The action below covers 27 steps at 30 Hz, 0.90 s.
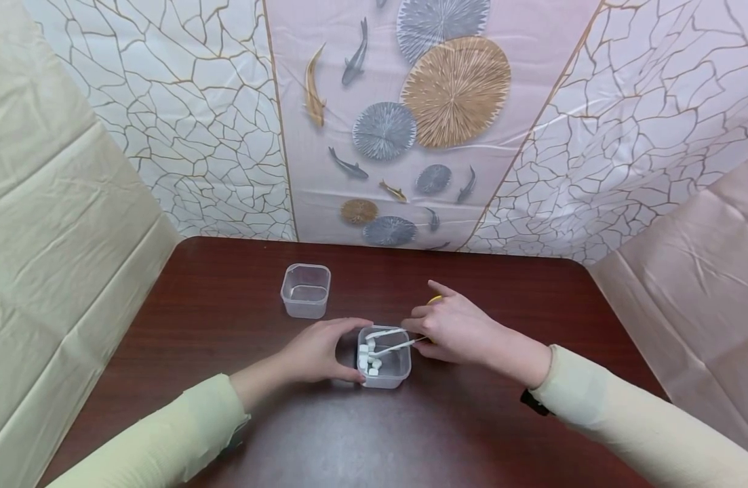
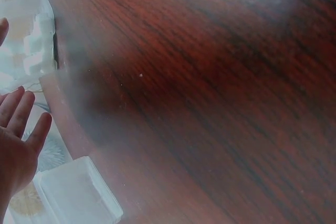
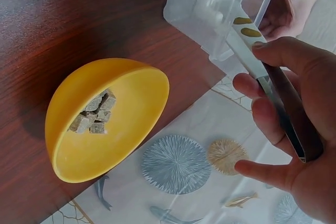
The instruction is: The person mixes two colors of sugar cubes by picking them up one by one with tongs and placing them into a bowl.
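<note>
Head view: at the centre of the frame, a clear container (image 1: 382, 383) of white cubes (image 1: 364, 360) stands on the counter (image 1: 221, 305). The left hand (image 1: 317, 349) spans its left side, thumb and index finger at the rim; the right hand (image 1: 449, 329) grips tongs (image 1: 393, 348), tips inside. A second container (image 1: 306, 309) stands to the upper left. Right wrist view: a yellow bowl (image 3: 60, 98), left of centre, holds grey-brown cubes (image 3: 92, 115).

Tongs (image 3: 287, 102) shiny metal; tub (image 1: 383, 383) translucent plastic; table (image 1: 471, 427) glossy wood-grain.
</note>
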{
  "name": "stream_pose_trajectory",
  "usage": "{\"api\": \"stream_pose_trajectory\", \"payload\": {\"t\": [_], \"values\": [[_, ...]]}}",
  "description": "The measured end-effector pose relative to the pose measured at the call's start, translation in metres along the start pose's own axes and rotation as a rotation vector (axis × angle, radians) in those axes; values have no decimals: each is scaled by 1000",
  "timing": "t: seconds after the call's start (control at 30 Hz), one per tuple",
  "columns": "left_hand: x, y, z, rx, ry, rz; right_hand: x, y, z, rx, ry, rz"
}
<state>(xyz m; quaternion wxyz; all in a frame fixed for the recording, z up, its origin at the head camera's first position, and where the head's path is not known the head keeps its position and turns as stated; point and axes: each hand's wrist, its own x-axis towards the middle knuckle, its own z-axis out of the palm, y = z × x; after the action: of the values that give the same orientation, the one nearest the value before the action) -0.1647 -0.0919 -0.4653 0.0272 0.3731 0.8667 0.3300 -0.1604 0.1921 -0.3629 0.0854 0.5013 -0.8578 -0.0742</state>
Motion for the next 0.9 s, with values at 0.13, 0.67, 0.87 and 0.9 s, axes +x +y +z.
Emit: {"api": "stream_pose_trajectory", "payload": {"t": [0.13,0.67,0.87,0.9], "values": [[0,0,0,5,-1,1,1,-1,0,13,-6,-2],[1,-3,0,5,-6,0,-1,-1,-3,156,-26,-11],[1,-3,0,3,-8,-1,0,0,-3,134,-34,-10],[1,-3,0,2,-8,-2,0,0,-3,125,-36,-7]]}}
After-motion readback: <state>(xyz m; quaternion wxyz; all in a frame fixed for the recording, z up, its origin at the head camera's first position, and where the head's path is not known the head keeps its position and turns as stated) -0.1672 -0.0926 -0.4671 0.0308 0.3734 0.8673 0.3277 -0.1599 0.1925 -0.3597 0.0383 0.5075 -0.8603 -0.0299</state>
